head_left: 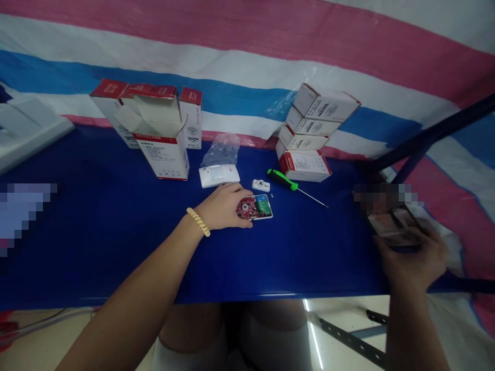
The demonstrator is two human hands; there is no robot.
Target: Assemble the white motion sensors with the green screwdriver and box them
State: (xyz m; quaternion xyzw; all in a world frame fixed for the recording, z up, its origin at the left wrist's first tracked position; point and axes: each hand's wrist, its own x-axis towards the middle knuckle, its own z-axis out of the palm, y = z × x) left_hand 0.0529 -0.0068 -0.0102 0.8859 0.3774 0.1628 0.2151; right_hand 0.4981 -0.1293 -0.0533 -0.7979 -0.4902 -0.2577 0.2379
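My left hand (228,207), with a yellow coiled band at the wrist, grips the left end of a small white casing that holds a red circuit board (252,207) and a green-blue part. Behind it lie a white detector cover (219,175) and a small white bracket (261,185). A green and black screwdriver (284,180) rests to the right, its tip pointing front right. At the table's right end my right hand (419,252), blurred, is closed round a dark-edged phone-like object (394,226).
Red and white boxes stand at the back left, one of them an open box (164,154). Stacked boxes (315,126) are at the back right. A clear plastic bag (222,149) lies between. A white object (27,131) sits far left; a dark metal frame (429,136) rises at right.
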